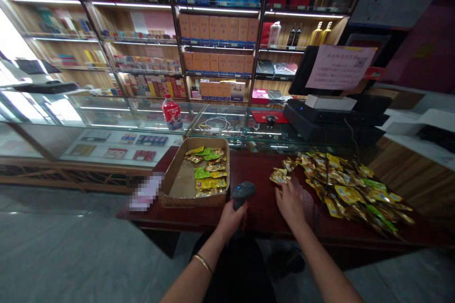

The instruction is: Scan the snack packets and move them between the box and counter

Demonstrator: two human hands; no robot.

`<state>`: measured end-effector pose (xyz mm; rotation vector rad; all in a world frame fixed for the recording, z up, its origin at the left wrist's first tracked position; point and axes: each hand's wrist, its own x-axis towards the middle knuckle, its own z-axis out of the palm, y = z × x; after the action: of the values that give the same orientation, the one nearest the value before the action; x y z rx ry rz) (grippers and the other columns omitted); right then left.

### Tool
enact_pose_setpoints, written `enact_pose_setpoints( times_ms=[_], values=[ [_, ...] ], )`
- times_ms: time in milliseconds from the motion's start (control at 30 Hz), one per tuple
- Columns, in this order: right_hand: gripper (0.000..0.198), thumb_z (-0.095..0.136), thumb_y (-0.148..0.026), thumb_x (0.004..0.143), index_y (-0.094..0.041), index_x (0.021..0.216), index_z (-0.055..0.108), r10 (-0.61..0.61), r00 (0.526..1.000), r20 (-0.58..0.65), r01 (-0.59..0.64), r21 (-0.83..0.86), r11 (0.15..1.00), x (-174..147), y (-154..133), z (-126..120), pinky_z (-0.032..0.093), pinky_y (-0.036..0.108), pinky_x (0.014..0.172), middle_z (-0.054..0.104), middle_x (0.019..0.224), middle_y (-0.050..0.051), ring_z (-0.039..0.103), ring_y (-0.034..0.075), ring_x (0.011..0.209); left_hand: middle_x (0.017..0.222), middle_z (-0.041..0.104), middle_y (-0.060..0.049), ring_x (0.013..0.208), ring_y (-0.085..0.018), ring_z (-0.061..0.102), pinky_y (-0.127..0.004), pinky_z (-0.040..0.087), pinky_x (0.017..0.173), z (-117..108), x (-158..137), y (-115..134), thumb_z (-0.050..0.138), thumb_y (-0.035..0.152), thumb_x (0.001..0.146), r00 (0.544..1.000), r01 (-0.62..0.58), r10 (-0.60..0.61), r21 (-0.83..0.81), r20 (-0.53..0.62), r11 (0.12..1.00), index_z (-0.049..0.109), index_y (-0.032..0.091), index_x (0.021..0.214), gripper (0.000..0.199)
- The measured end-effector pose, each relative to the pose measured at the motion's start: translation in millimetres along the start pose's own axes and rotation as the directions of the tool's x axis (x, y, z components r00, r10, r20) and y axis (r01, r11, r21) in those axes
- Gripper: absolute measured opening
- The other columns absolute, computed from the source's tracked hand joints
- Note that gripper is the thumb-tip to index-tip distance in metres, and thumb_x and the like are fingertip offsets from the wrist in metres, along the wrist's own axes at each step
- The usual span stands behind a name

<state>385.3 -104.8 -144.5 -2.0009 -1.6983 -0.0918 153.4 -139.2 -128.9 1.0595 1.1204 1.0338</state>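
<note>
My left hand (232, 218) is wrapped around the handle of a dark grey barcode scanner (244, 190), which shows a small blue light. On the dark red table, the fingers of my right hand (289, 201) close on the lower edge of a shiny gold snack packet (279, 176). Just beyond it lies another gold packet (289, 164). A large heap of gold, yellow and green snack packets (341, 187) spreads to the right of that hand. Left of the scanner stands an open cardboard box (174, 184), with several similar packets (210, 183) along its right side.
A pinkish paper (146, 191) lies left of the box. Behind the table runs a glass display counter (124, 113) bearing a red-labelled bottle (172, 112), a white cable (215, 124) and a monitor (305, 71). A black cable hangs over the heap. Stocked shelves line the wall.
</note>
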Motion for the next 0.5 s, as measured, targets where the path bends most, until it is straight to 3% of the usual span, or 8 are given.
enact_pose_setpoints(
  times_ms=[67,167,267,400,500],
  values=[
    [0.047,0.046,-0.034,0.096,-0.013,0.137,0.054,0.103,0.994,-0.033,-0.101,0.06,0.993,10,8,-8,0.033,0.056,0.11,0.041,0.154,0.024,0.043,0.038,0.138,0.054,0.055,0.005,0.037,-0.01,0.049,-0.019,0.039,0.033,0,0,-1,0.069,0.059,0.075,1.0,0.002,-0.002,0.001,-0.002,1.0,0.054,0.018,0.086,0.045],
    [0.065,0.061,-0.032,0.085,-0.006,0.144,0.047,0.236,0.972,-0.02,-0.228,0.178,0.957,22,23,-15,0.031,0.065,0.107,0.05,0.143,0.033,0.045,0.046,0.134,0.055,0.054,0.005,0.037,-0.01,0.049,-0.019,0.039,0.034,-1,0,-1,0.067,0.06,0.077,1.0,-0.012,0.012,-0.007,0.017,1.0,0.054,0.018,0.086,0.045],
    [0.063,0.071,-0.03,0.073,-0.014,0.133,0.061,0.305,0.951,0.042,-0.3,0.349,0.888,26,34,-17,0.036,0.058,0.106,0.064,0.127,0.025,0.054,0.043,0.126,0.055,0.055,0.005,0.038,-0.01,0.05,-0.019,0.04,0.034,-2,-2,1,0.067,0.059,0.077,0.999,-0.013,0.013,-0.012,0.053,1.0,0.054,0.017,0.087,0.045],
    [0.045,0.07,-0.043,0.071,-0.022,0.11,0.072,0.359,0.922,0.143,-0.363,0.641,0.677,20,30,-8,0.054,0.042,0.09,0.075,0.106,0.013,0.069,0.032,0.104,0.056,0.057,0.004,0.038,-0.01,0.051,-0.02,0.04,0.035,-5,-4,3,0.069,0.054,0.076,0.993,0.005,-0.006,0.015,0.122,1.0,0.055,0.017,0.086,0.042],
    [0.057,0.059,-0.054,0.077,-0.023,0.124,0.065,0.349,0.914,0.207,-0.356,0.821,0.447,11,11,7,0.06,0.039,0.075,0.076,0.109,0.009,0.073,0.027,0.094,0.055,0.056,0.004,0.038,-0.01,0.051,-0.02,0.041,0.035,-7,-6,4,0.07,0.052,0.075,0.988,0.008,-0.014,0.038,0.156,0.999,0.054,0.017,0.084,0.039]
  ],
)
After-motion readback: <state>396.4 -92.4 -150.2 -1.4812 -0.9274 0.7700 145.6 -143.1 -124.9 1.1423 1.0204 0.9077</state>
